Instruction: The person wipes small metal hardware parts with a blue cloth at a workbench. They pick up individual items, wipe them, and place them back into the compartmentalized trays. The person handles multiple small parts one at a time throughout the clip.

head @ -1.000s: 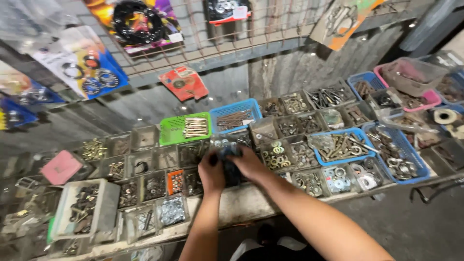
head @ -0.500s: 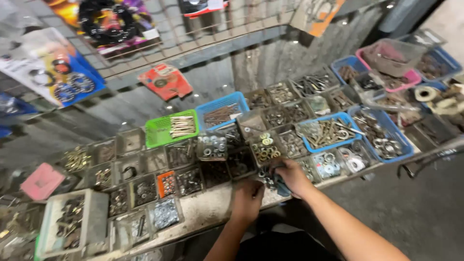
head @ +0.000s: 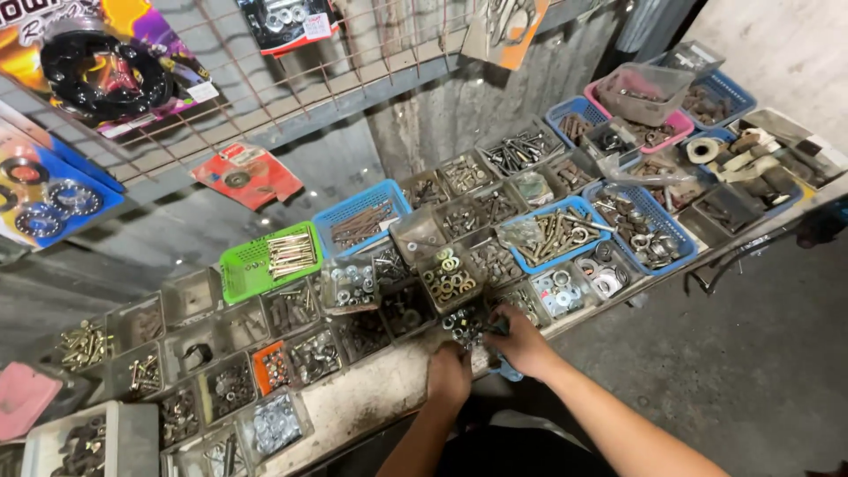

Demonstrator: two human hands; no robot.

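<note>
Both hands down at nut tray (head: 465,325), counter (head: 371,402) front edge. Left hand (head: 450,375) curled over near rim, right hand (head: 521,340) pinching inside; contents of either grip hidden, cannot tell. Nuts look small, hard, heavy together, slippery: pinch singly. Washer tray (head: 449,276) just behind.

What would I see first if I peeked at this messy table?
Lots of little trays packed with nuts, bolts and washers cover the bench, and the bright green basket of long bolts at the back left stands out most. At the front edge, the left hand and right hand dig at a small tray of nuts. Blue baskets of bolts sit to the right.
</note>
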